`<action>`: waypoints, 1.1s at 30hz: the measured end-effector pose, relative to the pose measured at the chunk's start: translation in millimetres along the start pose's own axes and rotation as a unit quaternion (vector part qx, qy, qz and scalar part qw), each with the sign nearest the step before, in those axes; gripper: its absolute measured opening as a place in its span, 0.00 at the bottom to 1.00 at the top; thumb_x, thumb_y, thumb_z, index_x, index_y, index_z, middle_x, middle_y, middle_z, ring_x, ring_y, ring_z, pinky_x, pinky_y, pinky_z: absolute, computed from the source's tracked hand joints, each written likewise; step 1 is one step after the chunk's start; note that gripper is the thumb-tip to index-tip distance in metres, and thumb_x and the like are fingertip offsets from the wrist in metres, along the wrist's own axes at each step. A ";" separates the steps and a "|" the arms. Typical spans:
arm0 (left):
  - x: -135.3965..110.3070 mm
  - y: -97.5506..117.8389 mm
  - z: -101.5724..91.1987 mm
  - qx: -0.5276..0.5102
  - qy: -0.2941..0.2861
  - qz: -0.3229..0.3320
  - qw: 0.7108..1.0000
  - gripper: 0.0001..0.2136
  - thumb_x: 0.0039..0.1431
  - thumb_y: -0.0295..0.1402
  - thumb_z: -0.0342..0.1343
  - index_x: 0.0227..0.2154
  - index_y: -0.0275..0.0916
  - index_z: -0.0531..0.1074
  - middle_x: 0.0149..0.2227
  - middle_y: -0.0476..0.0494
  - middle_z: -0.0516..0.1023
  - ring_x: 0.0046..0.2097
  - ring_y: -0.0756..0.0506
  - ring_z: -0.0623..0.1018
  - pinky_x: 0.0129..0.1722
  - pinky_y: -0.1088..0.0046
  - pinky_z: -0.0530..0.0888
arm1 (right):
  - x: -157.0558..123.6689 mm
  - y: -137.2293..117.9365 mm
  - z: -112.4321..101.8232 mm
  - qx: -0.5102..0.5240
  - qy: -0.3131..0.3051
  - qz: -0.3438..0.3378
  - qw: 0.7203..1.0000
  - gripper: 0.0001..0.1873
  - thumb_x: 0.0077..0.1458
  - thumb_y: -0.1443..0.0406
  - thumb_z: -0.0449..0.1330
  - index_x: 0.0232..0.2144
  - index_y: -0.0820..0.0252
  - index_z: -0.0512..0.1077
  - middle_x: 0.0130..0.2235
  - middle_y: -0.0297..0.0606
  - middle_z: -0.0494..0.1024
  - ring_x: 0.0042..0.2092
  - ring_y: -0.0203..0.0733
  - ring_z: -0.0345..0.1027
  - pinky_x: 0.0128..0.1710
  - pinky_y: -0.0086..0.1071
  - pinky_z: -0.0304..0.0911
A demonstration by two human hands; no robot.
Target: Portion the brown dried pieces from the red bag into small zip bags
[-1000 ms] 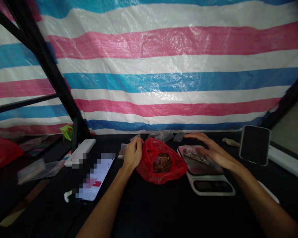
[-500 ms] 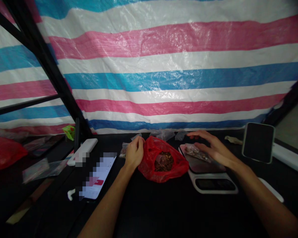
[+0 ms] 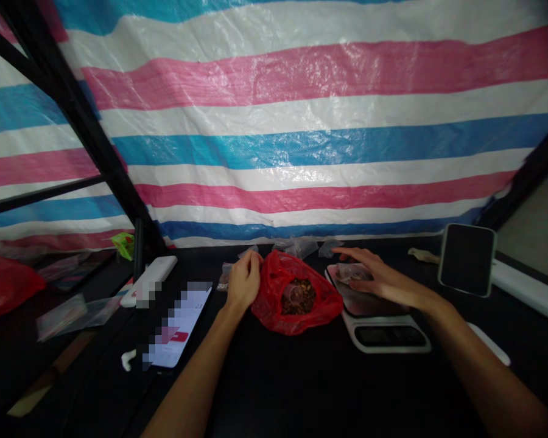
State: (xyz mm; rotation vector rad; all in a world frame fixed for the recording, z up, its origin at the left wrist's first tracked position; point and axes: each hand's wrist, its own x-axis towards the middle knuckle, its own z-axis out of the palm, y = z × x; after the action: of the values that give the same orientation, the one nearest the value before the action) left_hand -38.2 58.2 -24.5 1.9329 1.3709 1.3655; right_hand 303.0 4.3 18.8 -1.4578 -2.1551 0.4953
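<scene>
The light is dim. Brightest is the striped sheet (image 3: 301, 115), where patchy white glare breaks along the creases near its middle. The black bench (image 3: 274, 383) swallows most of the light, its near part sinking almost to black. The phone (image 3: 189, 316) glows coolly, mosaic blocks covering part of it. Brown pieces (image 3: 305, 298) inside the red bag (image 3: 274, 277) look soft, and the scale display (image 3: 390, 335) is too dark to read. Wide-angle distortion stretches the forearms (image 3: 192, 371); the top right corner darkens and blurs.
</scene>
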 end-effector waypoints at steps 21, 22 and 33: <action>-12.0 21.2 10.2 -0.012 -0.158 0.103 0.982 0.13 0.70 0.37 0.49 0.34 0.41 0.76 0.38 0.44 0.80 0.43 0.43 0.77 0.48 0.65 0.72 | 31.4 -66.4 48.8 0.249 0.174 -0.032 0.952 0.14 0.62 0.54 0.61 0.47 0.48 0.65 0.41 0.35 0.76 0.37 0.44 0.73 0.37 0.38 0.74; -13.0 23.1 10.6 -0.025 -0.147 0.113 0.982 0.11 0.70 0.38 0.51 0.39 0.41 0.77 0.42 0.43 0.81 0.47 0.42 0.77 0.52 0.64 0.71 | 38.1 -73.9 55.5 0.243 0.177 -0.033 0.953 0.14 0.62 0.54 0.61 0.46 0.49 0.64 0.40 0.34 0.75 0.37 0.43 0.72 0.38 0.38 0.74; -11.2 23.4 17.8 -0.162 -0.094 0.031 0.982 0.14 0.72 0.38 0.46 0.45 0.40 0.76 0.45 0.43 0.81 0.46 0.43 0.79 0.49 0.67 0.74 | 48.3 -92.1 87.6 0.166 0.082 -0.130 0.974 0.30 0.62 0.61 0.62 0.65 0.48 0.61 0.62 0.41 0.71 0.63 0.51 0.65 0.65 0.49 0.59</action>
State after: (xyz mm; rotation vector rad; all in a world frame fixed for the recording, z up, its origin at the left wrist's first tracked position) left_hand -11.8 41.8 -19.9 1.8423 0.9418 1.3033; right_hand 167.9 13.5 6.9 -0.9842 -1.9795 0.5841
